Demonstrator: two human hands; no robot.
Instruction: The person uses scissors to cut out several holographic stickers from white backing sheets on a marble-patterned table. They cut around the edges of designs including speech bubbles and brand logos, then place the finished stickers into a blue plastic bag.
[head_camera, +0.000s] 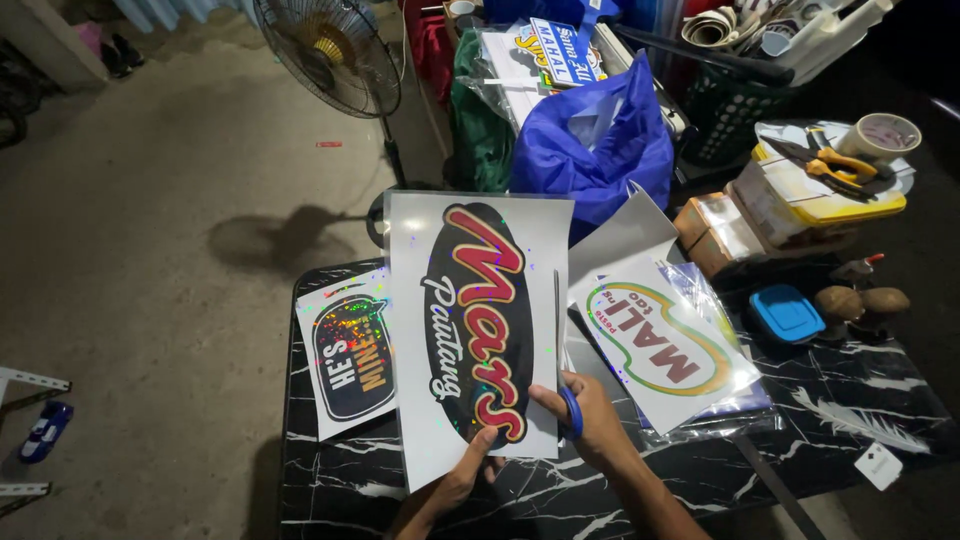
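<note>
Held the big shiny sticker sheet (480, 330) up over the black table (860, 400). Left hand (462, 480) pinched its near edge; right hand (590, 420) closed round blue scissors (570, 410). Looked thin, bendy, slippery; best gripped at edges.

Dim light falls from above on a dark marble table (860, 400), where glossy printed sheets (478, 330) catch glare and rainbow sparkles; a fan (328, 45) casts a soft floor shadow (edges bow from wide-angle distortion), corners sinking into murk.
</note>
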